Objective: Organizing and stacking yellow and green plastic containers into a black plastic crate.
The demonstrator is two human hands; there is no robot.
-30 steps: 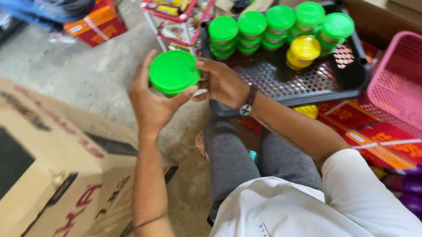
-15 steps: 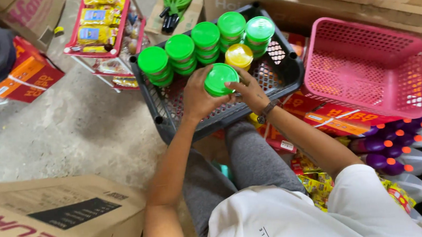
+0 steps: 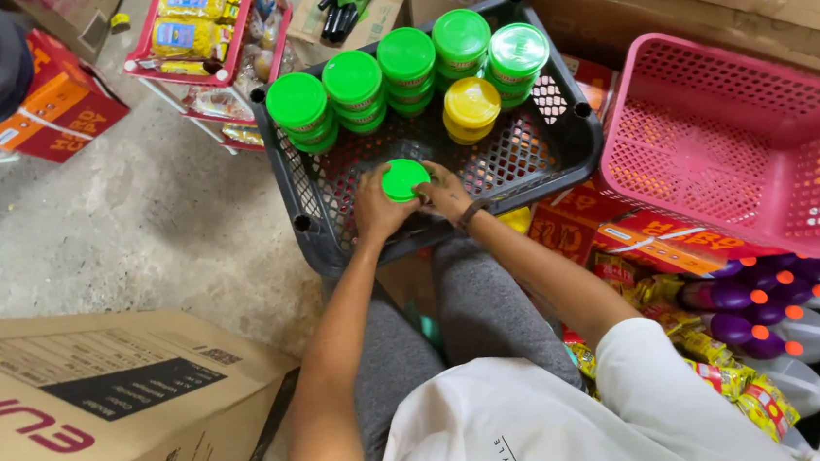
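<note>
Big cardboard box (image 3: 102,411) sits lower left of the black crate (image 3: 574,140), on the concrete floor (image 3: 136,223). Pink basket (image 3: 734,137) just right of the crate. Inside the crate, at its far side: stacked green-lidded jars (image 3: 406,60), one yellow-lidded stack (image 3: 471,107) in front. Left hand (image 3: 379,208) and right hand (image 3: 444,191) both grasp one green-lidded jar (image 3: 403,178), low in the crate's near part, fingers wrapped round its sides. Purple bottles (image 3: 758,315) below the basket.
</note>
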